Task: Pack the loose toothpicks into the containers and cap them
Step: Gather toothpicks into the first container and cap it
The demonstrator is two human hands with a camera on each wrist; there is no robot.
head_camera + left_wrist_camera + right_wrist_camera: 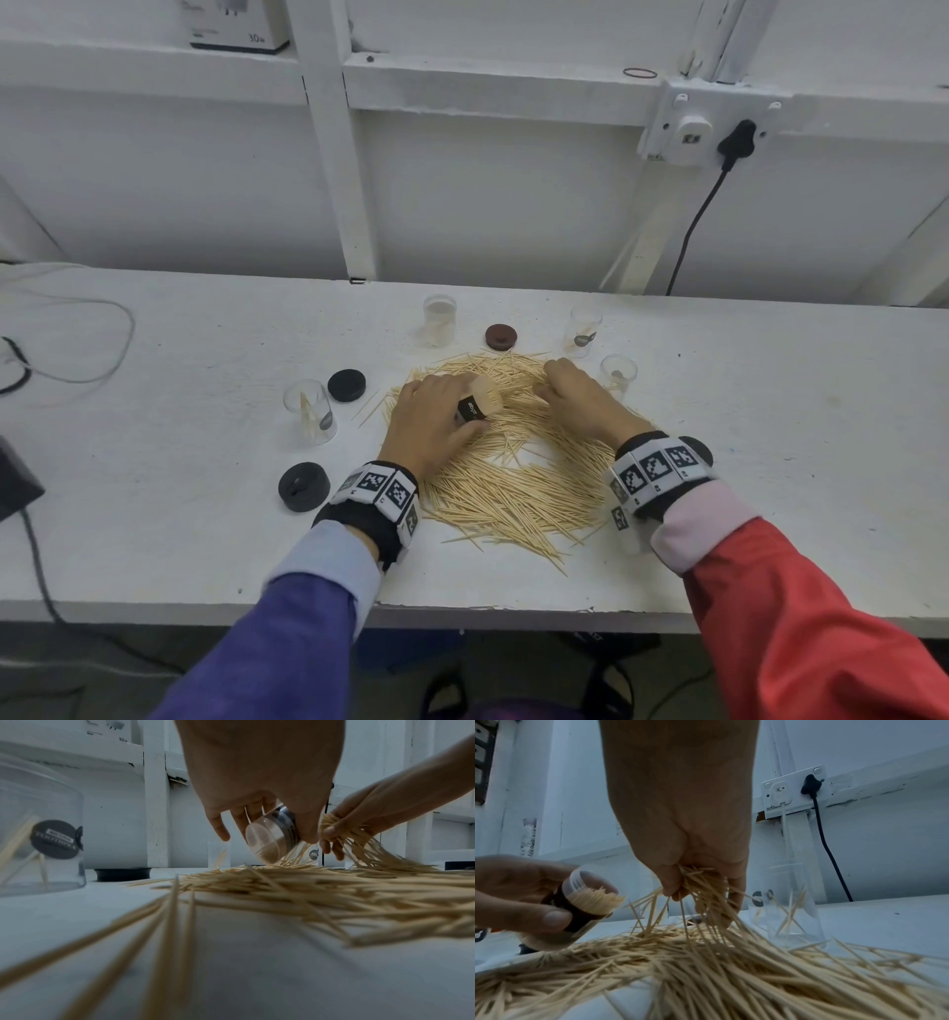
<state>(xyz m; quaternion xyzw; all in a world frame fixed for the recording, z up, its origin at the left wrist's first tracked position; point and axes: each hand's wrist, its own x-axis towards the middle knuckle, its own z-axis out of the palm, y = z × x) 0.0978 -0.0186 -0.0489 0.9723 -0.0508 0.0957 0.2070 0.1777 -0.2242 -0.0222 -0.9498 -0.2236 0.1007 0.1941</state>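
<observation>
The right hand (pixel 680 833) has its fingers (pixel 670 882) curled round a bunch of toothpicks (pixel 706 902) lifted from the loose pile (pixel 513 488) on the white table (pixel 205 539). The left hand (pixel 431 426) grips a clear container (pixel 588 902), tilted on its side, its full mouth towards the right hand. Four open containers ring the pile: one at left (pixel 310 411), one behind (pixel 439 318), two at right (pixel 585 329) (pixel 618 375). Black caps (pixel 346 385) (pixel 303 485) and a brown cap (pixel 500 336) lie apart. The labels are unreadable; a box (pixel 236 25) on the shelf reads "30w".
</observation>
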